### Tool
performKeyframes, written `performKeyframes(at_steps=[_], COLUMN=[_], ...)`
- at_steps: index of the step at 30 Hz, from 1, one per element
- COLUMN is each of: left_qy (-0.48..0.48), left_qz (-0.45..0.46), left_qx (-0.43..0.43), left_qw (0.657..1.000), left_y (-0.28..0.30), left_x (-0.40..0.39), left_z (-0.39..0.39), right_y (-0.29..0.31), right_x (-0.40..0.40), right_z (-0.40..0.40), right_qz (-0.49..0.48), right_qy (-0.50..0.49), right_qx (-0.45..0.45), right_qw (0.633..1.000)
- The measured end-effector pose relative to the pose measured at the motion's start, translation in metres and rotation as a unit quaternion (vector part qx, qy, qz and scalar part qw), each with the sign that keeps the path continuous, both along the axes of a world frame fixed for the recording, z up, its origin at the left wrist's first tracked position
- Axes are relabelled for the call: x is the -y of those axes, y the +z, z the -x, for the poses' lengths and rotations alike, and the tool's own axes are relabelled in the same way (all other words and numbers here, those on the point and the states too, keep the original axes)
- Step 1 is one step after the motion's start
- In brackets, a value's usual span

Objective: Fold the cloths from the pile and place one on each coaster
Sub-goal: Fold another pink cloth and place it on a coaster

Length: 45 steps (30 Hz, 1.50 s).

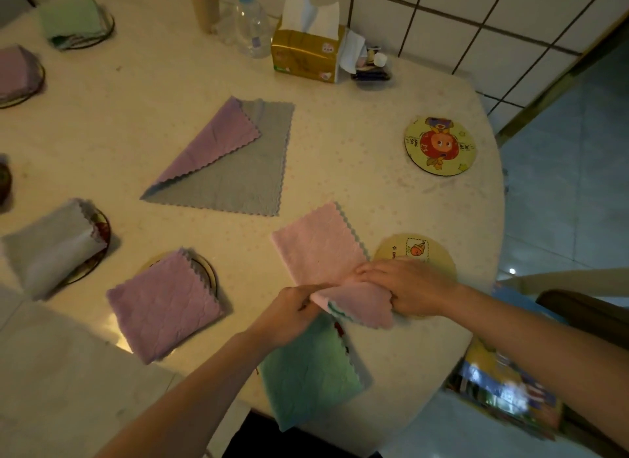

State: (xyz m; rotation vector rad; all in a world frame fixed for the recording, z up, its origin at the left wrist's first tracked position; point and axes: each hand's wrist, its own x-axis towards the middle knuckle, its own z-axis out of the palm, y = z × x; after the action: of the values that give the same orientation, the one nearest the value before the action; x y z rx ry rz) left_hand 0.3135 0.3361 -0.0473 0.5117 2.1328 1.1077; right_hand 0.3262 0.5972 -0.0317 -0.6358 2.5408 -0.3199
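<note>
Left hand [295, 307]: pinches the near edge of the pink cloth [320, 249].
Right hand [410, 289]: fingers curled over the pink cloth's right side, resting on a coaster [413, 249].
Pink cloth: partly folded on the table [357, 171], overlapping a green cloth [308, 372].
Pile [231, 164]: purple on grey, mid-table.
Bare coaster [439, 146]: far right.
Purple cloth [163, 307]: folded on its coaster, left.

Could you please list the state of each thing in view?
Pink square cloth: half-folded, held by both hands.
Left hand: pinching it.
Right hand: pinching it.
Round orange-cartoon coaster: bare.
Purple and grey cloth pile: unfolded.
Gold tissue box: open.
</note>
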Motion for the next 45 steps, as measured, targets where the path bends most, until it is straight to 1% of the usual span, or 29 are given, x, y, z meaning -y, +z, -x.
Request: performKeyframes(at_steps=[2, 3, 5, 7, 8, 9, 11, 15, 21, 23, 25, 27, 29, 31, 32, 34, 37, 39, 43, 45], left_qy=[0.085, 0.142, 0.26, 0.343, 0.371, 0.391, 0.417, 0.435, 0.437, 0.434, 0.435, 0.421, 0.379, 0.313, 0.286, 0.23, 0.157, 0.138, 0.151, 0.169], left_qz=[-0.008, -0.033, -0.094, -0.131, -0.136, -0.136, -0.127, -0.119, -0.1, -0.073, -0.007, 0.066, 0.15, 0.236, 0.258, 0.272, 0.276, 0.269, 0.275, 0.27], left_qx=[0.098, 0.153, 0.252, 0.297, 0.307, 0.315, 0.333, 0.346, 0.357, 0.341, 0.27, 0.16, 0.043, -0.048, -0.075, -0.111, -0.133, -0.13, -0.102, -0.079], left_qw=[0.992, 0.977, 0.927, 0.881, 0.866, 0.854, 0.836, 0.823, 0.819, 0.83, 0.859, 0.89, 0.912, 0.919, 0.92, 0.928, 0.939, 0.944, 0.944, 0.945], left_y=[-0.004, -0.004, -0.007, -0.006, -0.007, -0.007, -0.008, -0.008, -0.006, -0.003, -0.002, -0.004, -0.004, -0.003, -0.003, -0.003, -0.002, -0.003, -0.003, -0.005], left_x=[-0.001, 0.0, 0.001, 0.0, -0.002, -0.004, -0.006, -0.009, -0.008, -0.006, -0.003, 0.003, 0.01, 0.014, 0.015, 0.013, 0.008, 0.006, 0.004, 0.003], left_z=[0.013, 0.018, 0.028, 0.036, 0.038, 0.04, 0.043, 0.044, 0.05, 0.055, 0.062, 0.072, 0.083, 0.092, 0.096, 0.106, 0.113, 0.114, 0.116, 0.118], right_y=[0.013, 0.018, 0.018, 0.009, 0.003, -0.004, -0.015, -0.024, -0.026, -0.026, -0.025, -0.022, -0.018, -0.016, -0.017, -0.017, -0.017, -0.018, -0.023, -0.021], right_x=[0.007, 0.011, 0.019, 0.025, 0.028, 0.031, 0.037, 0.043, 0.042, 0.043, 0.047, 0.05, 0.055, 0.058, 0.06, 0.059, 0.055, 0.054, 0.054, 0.054], right_z=[0.013, 0.021, 0.042, 0.063, 0.07, 0.077, 0.082, 0.085, 0.085, 0.083, 0.083, 0.081, 0.08, 0.078, 0.077, 0.074, 0.07, 0.07, 0.073, 0.075], right_qz=[0.055, 0.092, 0.163, 0.206, 0.207, 0.193, 0.143, 0.081, 0.082, 0.082, 0.078, 0.059, 0.028, 0.001, -0.007, -0.017, -0.01, 0.004, 0.042, 0.069], right_qy=[-0.098, -0.156, -0.251, -0.324, -0.349, -0.36, -0.36, -0.361, -0.383, -0.384, -0.383, -0.37, -0.356, -0.355, -0.358, -0.374, -0.413, -0.431, -0.456, -0.478], right_qx=[0.036, 0.059, 0.095, 0.109, 0.11, 0.105, 0.091, 0.077, 0.084, 0.073, 0.063, 0.052, 0.036, 0.025, 0.021, 0.017, 0.048, 0.083, 0.15, 0.18], right_qw=[0.993, 0.982, 0.95, 0.917, 0.907, 0.907, 0.917, 0.926, 0.916, 0.917, 0.918, 0.926, 0.933, 0.935, 0.934, 0.927, 0.909, 0.899, 0.876, 0.857])
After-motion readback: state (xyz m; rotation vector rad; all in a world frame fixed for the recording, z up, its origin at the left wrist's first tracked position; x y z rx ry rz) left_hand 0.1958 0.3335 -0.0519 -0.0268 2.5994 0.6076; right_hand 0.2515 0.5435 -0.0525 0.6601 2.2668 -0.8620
